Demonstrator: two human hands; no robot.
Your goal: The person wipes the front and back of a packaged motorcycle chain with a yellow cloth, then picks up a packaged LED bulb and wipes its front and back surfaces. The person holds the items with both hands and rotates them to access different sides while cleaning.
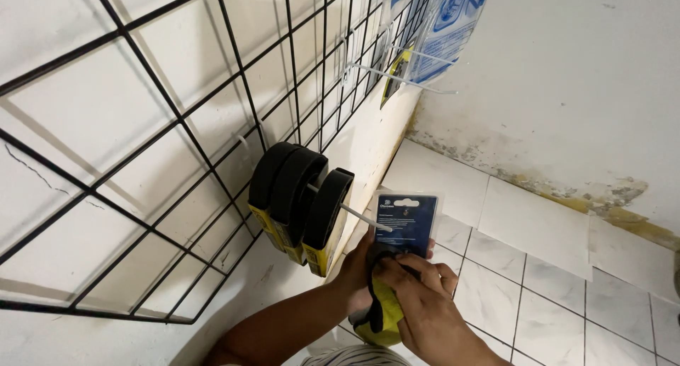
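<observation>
Black wire grid panel (177, 125) on the white wall is the landmark. White tiled floor (538, 267) runs below and right of it; the wall's foot there is stained and flaking. Three black belts in yellow sleeves (301, 196) hang on a white hook (354, 214) at the grid's lower right; more carded packs (439, 26) hang at its top right. Just off that hook's tip, both hands hold a blue blister pack (406, 221): left hand (358, 267) closed on its lower edge, right hand (418, 299) pressing a yellow-black cloth (382, 313) against it. Looks like wiping the pack; rehanging would need its hole lined up with the hook tip.
</observation>
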